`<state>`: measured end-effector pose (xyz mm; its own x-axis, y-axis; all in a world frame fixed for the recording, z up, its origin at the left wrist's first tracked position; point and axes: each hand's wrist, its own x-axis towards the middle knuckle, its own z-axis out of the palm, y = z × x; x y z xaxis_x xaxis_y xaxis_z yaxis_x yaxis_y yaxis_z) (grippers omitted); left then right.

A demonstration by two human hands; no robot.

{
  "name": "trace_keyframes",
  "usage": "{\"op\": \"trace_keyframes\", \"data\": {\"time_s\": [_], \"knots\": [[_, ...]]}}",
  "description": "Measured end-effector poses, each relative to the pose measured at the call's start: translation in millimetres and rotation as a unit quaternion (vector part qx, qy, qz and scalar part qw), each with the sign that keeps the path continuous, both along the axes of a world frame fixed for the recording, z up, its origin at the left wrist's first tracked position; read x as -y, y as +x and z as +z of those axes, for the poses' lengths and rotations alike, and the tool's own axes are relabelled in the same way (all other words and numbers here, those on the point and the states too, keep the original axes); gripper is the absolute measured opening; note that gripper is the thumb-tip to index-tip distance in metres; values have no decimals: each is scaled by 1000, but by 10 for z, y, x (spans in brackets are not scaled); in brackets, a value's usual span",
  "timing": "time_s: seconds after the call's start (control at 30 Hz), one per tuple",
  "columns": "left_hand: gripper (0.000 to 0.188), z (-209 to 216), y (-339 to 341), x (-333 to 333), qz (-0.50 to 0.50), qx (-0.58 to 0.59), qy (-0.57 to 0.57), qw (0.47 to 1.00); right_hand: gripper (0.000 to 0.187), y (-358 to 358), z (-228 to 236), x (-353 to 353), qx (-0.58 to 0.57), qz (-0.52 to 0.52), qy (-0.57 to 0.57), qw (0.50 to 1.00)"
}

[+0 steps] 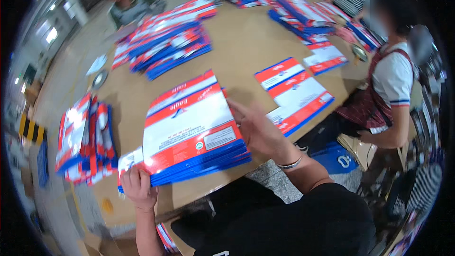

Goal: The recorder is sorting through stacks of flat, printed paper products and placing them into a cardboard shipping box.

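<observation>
The left hand (138,187) pinched the near left corner of a stack of red, white and blue flat bags (192,132) lying at the near edge of the brown table (239,50). The right hand (258,130) lay open-fingered against the stack's right edge. More bags (85,140) were piled to the left.

- Left hand (138,187): fingertips tucked under the near corner of the stack of flat printed bags (192,130), hidden.
- Seated co-worker (388,90), 2 o'clock: face blurred.
- Bag piles (166,42), 11 o'clock: motion-blurred, count indeterminable.
</observation>
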<state>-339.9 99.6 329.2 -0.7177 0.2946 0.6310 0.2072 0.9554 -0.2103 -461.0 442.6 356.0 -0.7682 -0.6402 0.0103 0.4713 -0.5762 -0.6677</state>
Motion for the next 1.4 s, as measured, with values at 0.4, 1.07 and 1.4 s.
{"op": "trace_keyframes", "data": {"time_s": [0.4,1.07,1.4], "knots": [[59,-670,-292,-136,-37,339,121,932,60,102,-1517,-74,-96,-216,305,923],[40,-859,425,-17,170,279,363,873,60,-296,-1326,-170,-116,-8,346,931],[22,-758,-61,301,-92,340,189,917,55,-243,-1577,59,-304,-110,498,804]]}}
